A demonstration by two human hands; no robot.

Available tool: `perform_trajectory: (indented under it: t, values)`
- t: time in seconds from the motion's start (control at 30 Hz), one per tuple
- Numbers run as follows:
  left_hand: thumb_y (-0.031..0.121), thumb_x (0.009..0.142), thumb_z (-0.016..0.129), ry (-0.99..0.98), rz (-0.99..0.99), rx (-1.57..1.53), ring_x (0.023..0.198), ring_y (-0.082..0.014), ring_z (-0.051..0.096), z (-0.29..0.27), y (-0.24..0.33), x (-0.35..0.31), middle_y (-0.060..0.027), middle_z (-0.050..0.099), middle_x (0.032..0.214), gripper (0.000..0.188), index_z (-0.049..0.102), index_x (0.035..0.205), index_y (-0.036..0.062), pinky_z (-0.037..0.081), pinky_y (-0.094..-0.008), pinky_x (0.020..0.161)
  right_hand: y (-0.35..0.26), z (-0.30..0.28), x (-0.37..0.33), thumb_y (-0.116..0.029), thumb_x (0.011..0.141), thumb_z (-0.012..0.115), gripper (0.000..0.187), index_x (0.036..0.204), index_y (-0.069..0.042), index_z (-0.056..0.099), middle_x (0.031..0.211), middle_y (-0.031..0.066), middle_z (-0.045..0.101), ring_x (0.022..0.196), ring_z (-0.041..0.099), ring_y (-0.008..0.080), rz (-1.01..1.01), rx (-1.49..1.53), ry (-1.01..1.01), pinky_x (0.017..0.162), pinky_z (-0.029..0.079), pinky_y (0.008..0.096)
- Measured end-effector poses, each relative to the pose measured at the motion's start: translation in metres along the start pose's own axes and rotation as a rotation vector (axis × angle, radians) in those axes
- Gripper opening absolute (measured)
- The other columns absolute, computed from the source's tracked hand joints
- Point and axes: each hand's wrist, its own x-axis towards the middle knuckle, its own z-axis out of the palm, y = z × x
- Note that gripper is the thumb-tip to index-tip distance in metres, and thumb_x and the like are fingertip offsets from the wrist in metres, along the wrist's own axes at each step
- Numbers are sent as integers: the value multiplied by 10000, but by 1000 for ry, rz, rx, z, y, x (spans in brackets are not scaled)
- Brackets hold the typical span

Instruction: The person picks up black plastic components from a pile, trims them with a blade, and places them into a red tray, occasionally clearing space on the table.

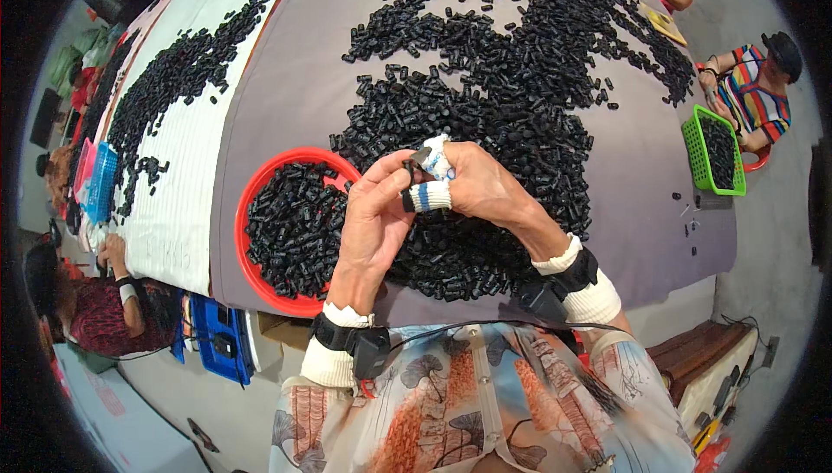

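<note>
My hands meet above a large heap of small black cylindrical parts [537, 152] on a grey-covered table. The fingers of my left hand [374, 217] are closed in a pinch on a small black part [412, 170]. My right hand [485, 183] is closed against the same spot, with white, blue-striped knit covers on its fingers. A dark grey tip shows at its fingertips; its kind is too small to tell. Just left of my left hand, a round red basin [243, 248] holds many more black parts. White cuffs and black straps circle both wrists.
At the right edge, a person in a striped shirt [754, 83] works beside a green basket [738, 189] of black parts. Another white-covered table [186, 213] with black parts lies left, near a blue basket [101, 183] and a person's hand [113, 252]. A blue crate [208, 334] stands below.
</note>
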Motion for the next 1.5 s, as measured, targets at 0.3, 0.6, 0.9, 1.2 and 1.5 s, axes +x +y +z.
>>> perform_trajectory:
  t: [0.3, 0.6, 0.9, 1.2, 1.5]
  values:
    - [76, 849, 547, 69, 17, 64, 819, -129, 583, -1, 3, 0, -64, 606, 907, 180, 577, 1002, -14, 480, -266, 740, -4, 6, 2, -194, 687, 694, 234, 782, -3, 597, 659, 25, 567, 604, 486, 102, 48, 78, -39, 553, 404, 279]
    - [105, 872, 540, 41, 21, 52, 808, -105, 558, 0, 4, -1, -43, 589, 876, 192, 570, 1011, -25, 465, -245, 759, 10, 5, 7, -285, 691, 686, 319, 777, 2, 577, 669, 113, 574, 575, 506, 187, -46, -102, -69, 566, 412, 329]
    - [99, 868, 546, 35, 26, 62, 803, -96, 550, 0, 4, 0, -45, 590, 885, 189, 573, 1004, -29, 461, -240, 766, 6, 3, 6, -280, 700, 680, 307, 767, -3, 566, 667, 109, 565, 589, 503, 208, -55, -130, -81, 582, 411, 332]
    - [95, 869, 543, 11, 31, 66, 831, -105, 563, -4, 0, 2, -58, 600, 917, 181, 574, 999, -26, 464, -245, 773, 11, 3, 6, -259, 714, 663, 286, 783, 5, 578, 699, 162, 596, 643, 587, 288, -157, -160, -81, 604, 436, 373]
    - [101, 834, 589, 234, 159, 437, 722, -75, 545, -15, 34, -16, -21, 597, 858, 157, 619, 955, 6, 459, -218, 649, 8, 4, 9, -266, 745, 645, 293, 814, 10, 572, 716, 177, 595, 670, 587, 304, -170, -230, -71, 618, 445, 366]
